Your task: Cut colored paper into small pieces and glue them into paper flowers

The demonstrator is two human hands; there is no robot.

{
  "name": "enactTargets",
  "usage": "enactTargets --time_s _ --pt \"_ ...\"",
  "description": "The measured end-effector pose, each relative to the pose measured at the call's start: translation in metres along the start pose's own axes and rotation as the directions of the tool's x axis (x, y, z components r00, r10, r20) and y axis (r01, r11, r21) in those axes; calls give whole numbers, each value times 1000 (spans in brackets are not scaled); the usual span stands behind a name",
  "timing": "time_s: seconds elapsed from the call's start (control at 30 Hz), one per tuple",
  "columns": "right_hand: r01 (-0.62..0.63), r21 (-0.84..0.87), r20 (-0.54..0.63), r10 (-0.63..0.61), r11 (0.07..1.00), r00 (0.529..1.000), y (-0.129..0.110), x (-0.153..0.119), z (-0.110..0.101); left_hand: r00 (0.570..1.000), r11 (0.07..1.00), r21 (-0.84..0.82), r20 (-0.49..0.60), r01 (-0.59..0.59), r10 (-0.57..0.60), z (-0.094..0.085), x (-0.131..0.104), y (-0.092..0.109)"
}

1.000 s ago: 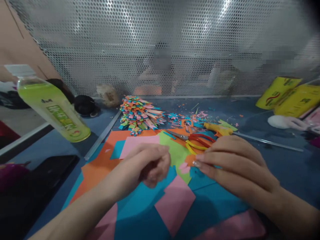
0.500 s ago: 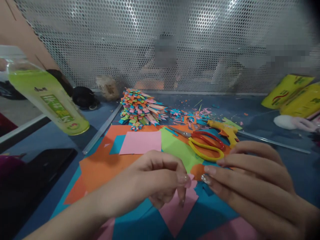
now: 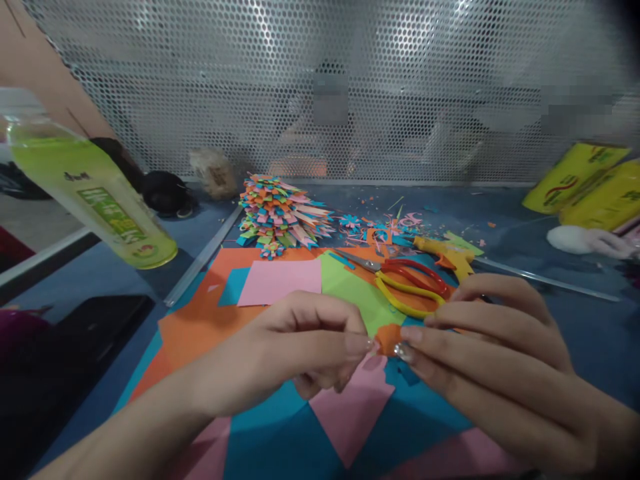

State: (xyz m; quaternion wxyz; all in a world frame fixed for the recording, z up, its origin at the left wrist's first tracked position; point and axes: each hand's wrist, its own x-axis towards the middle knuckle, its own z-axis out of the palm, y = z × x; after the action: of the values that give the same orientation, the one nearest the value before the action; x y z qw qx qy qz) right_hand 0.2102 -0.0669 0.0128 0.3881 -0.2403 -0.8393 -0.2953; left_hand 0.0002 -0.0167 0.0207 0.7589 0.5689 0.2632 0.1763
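Between the fingertips of my right hand (image 3: 510, 367) is a small orange paper piece (image 3: 389, 340), at the centre right. My left hand (image 3: 310, 347) is closed in a pinch, its thumb and finger at the left edge of the orange piece, with a bit of pink paper at the tips. Below them lies a pink sheet (image 3: 353, 417) on blue paper (image 3: 275, 440). Scissors (image 3: 413, 287) with red and yellow handles lie just beyond my right hand, on green paper (image 3: 345, 287) and orange paper (image 3: 215, 340).
A cone of colourful paper strips (image 3: 280, 213) stands behind the sheets, near paper scraps (image 3: 380, 233) and a yellow glue gun (image 3: 447, 257). A green drink bottle (image 3: 105, 200) and a black phone (image 3: 100, 333) are at left. Yellow packs (image 3: 575, 180) sit at right, before a perforated metal panel (image 3: 225, 87).
My right hand has moved slightly left with the orange piece, which now meets my left fingertips. The fingers of my left hand have drawn closer together.
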Motion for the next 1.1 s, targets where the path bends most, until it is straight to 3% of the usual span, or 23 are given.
enactTargets --time_s 0.2,0.53,0.73,0.97,1.1 --pt "14 -9 14 -14 1000 1000 2 0 -2 999 997 66 36 -36 34 0 1 2" --pt "-3 6 -76 4 1000 997 0 -1 6 1000 987 160 -9 -10 11 4 1 5" --pt "49 4 -32 -49 999 998 3 -2 5 999 981 193 -30 -6 12 6 1 5" --pt "65 1 -87 -65 998 994 2 -2 9 999 975 224 -45 -13 23 6 1 5" --pt "42 5 -92 -41 999 995 3 -3 12 996 978 201 -79 52 -37 5 1 8"
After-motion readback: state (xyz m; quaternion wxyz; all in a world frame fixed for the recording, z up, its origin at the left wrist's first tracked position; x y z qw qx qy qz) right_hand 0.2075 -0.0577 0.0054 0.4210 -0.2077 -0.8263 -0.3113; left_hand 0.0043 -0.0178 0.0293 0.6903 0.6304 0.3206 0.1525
